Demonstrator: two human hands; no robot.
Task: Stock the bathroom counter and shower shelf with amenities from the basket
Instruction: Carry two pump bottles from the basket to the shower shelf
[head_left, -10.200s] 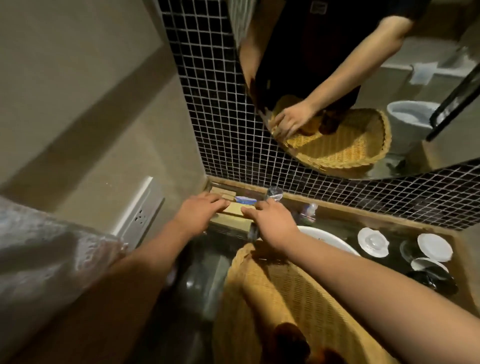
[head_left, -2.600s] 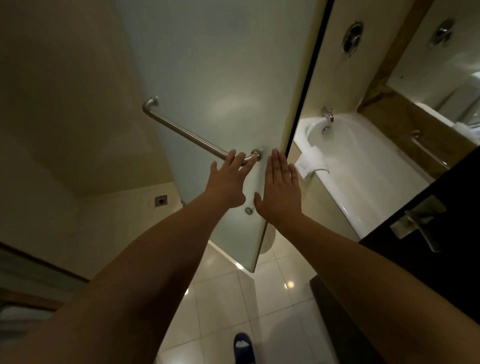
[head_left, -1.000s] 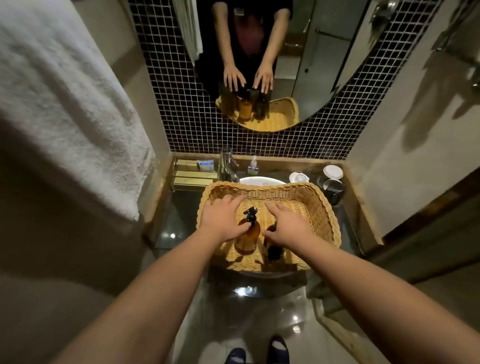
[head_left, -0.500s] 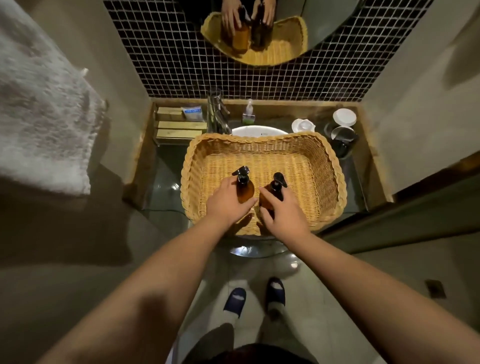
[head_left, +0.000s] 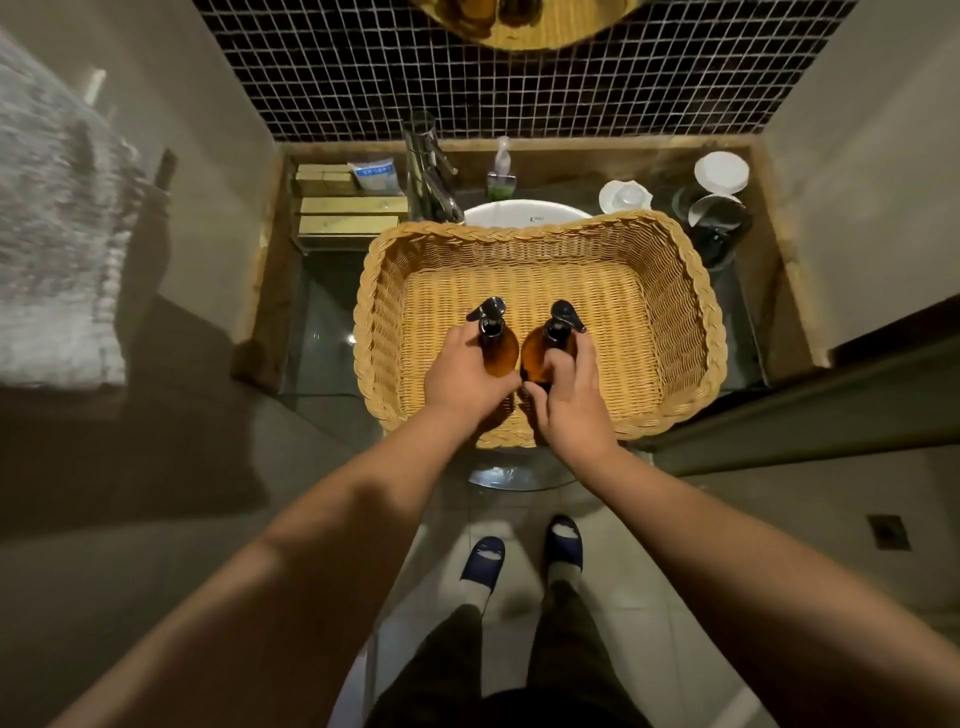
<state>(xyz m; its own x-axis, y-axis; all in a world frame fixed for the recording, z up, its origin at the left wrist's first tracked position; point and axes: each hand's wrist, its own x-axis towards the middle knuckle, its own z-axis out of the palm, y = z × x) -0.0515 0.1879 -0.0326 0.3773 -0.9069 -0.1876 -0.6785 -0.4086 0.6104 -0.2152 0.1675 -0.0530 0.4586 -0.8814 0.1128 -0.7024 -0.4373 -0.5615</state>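
Basket (head_left: 540, 249) first: the wicker tray sits across the white sink basin (head_left: 524, 210) on the desk (head_left: 322, 312), and apart from two amber pump bottles near its near edge it looks empty. A second ago the person's hands were only settling on those bottles; now both are wrapped round them, and the bottles seem raised slightly off the weave, though I cannot be sure they are clear of it. The left hand (head_left: 467, 382) is closed round the left bottle (head_left: 500, 351), the right hand (head_left: 569, 395) round the right bottle (head_left: 543, 353), the two bottles touching side by side.

At the far left of the desk the boxed amenities (head_left: 350, 205) and a small packet (head_left: 375, 174) already lie in place, so the counter looks largely stocked. These two bottles are probably bound for the shower shelf, which is out of view. They look smooth and upright, pump heads (head_left: 488, 309) pointing outward.
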